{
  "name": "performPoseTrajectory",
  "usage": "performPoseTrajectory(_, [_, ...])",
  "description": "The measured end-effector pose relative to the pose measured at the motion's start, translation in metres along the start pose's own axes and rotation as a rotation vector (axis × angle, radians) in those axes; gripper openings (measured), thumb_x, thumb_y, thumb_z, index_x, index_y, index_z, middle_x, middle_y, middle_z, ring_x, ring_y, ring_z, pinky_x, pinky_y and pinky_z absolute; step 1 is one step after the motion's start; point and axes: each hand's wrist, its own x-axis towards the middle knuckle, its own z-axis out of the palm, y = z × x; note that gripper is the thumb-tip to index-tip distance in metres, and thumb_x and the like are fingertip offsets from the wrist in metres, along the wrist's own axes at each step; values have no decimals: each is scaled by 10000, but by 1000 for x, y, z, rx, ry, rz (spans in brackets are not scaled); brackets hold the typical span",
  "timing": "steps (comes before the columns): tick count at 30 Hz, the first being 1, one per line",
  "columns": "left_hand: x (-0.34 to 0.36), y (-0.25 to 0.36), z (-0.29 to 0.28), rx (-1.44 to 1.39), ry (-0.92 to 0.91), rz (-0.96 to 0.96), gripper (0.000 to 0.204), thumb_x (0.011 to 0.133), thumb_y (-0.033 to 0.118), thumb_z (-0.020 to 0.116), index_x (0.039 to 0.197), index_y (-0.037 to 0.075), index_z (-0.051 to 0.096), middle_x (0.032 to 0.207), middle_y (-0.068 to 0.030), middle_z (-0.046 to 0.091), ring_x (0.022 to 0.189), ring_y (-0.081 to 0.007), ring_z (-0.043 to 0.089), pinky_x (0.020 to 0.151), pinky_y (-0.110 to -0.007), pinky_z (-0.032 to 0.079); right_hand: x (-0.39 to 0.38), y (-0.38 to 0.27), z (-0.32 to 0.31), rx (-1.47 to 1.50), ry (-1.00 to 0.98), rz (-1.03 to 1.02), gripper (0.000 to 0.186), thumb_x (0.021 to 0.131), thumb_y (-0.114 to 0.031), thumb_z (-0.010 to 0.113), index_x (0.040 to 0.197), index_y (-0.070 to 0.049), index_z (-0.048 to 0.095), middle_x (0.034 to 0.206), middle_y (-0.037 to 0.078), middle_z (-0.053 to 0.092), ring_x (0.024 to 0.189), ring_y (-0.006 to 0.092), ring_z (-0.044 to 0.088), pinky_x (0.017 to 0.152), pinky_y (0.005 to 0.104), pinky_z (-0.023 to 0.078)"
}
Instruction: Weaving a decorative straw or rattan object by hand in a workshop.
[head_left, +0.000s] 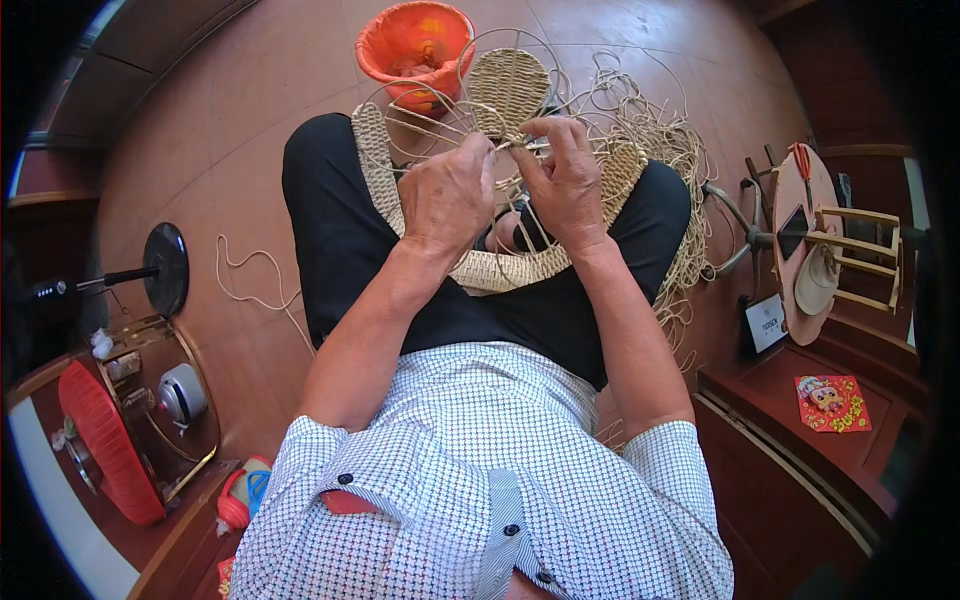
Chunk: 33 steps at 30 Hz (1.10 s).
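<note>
A U-shaped woven straw piece [368, 150] lies across my lap, its thick braided band curving between my thighs. Above its middle, my left hand [448, 198] is closed, with straw cords [440, 128] running out from its fingertips. Close beside it, my right hand [568, 188] pinches cord at the same spot, thumb and forefinger nearly together. Loops of cord arch up and away past both hands. Just beyond the fingers is an oval woven panel [508, 85]; I cannot tell whether it joins the U-shaped piece.
An orange lined bucket [372, 45] stands ahead. Tangled straw cord [660, 145] piles up at the right, and a loose strand [262, 255] lies on the left floor. Farther right are a round table [815, 180] and red-handled scissors [802, 165]. A black round base [167, 268] stands left.
</note>
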Motion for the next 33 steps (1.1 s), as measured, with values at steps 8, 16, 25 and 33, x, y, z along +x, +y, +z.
performPoseTrajectory(8, [19, -9, -11, -783, -210, -282, 259, 1005, 231, 677, 996, -5, 781, 785, -47, 722, 740, -112, 652, 706, -321, 514, 3, -3, 0, -49, 30, 12, 262, 903, -75, 799, 1141, -69, 691, 1092, 90, 636, 810, 204, 663, 679, 346, 554])
performPoseTrajectory(16, [-48, -46, -93, -557, -277, -420, 177, 1029, 196, 735, 958, 34, 729, 814, 71, 604, 725, -8, 493, 628, -197, 377, 1, -3, 10, -216, 130, -100, 167, 900, -226, 825, 976, -113, 729, 1062, 71, 633, 949, 301, 697, 784, 427, 577])
performPoseTrajectory(25, [-182, -208, -234, 442, -311, -639, 314, 910, 307, 780, 849, 16, 679, 706, -101, 618, 678, -241, 608, 648, -411, 469, 0, 7, 18, -239, 187, -193, 131, 956, -207, 779, 985, -98, 714, 1031, 66, 640, 853, 278, 721, 731, 407, 589])
performPoseTrajectory(33, [-375, -404, -419, 957, -301, -1211, 415, 916, 399, 770, 1028, 0, 799, 992, -265, 774, 986, -408, 768, 835, -545, 584, 2, 6, 18, -152, 180, -139, 136, 979, -189, 754, 999, -62, 710, 1025, 89, 639, 864, 299, 721, 741, 409, 586])
